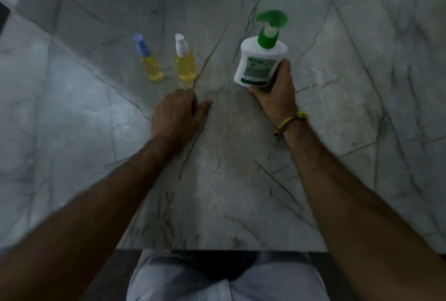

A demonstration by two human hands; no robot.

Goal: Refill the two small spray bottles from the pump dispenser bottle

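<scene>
Both hands are out over the grey veined table (337, 83). On the right, the right hand (277, 94) grips the lower part of the pump bottle (259, 61), with the thumb under its near bottom edge and the fingers wrapped up its right side. The left hand (177, 113) rests on the table with the fingers curled under and the thumb stretched out to the right; it holds nothing and lies just short of the two spray bottles. A yellow and red thread band (290, 122) circles the right wrist.

Standing side by side near the left hand are the blue-capped spray bottle (149, 60), farther left, and the white-capped spray bottle (184, 61) next to it. Both are clear and hold yellow liquid, with their caps on. Well to their right, the pump bottle is white with a green pump head and a green and white label facing the camera. Nothing lies between the hands and the bottles.
</scene>
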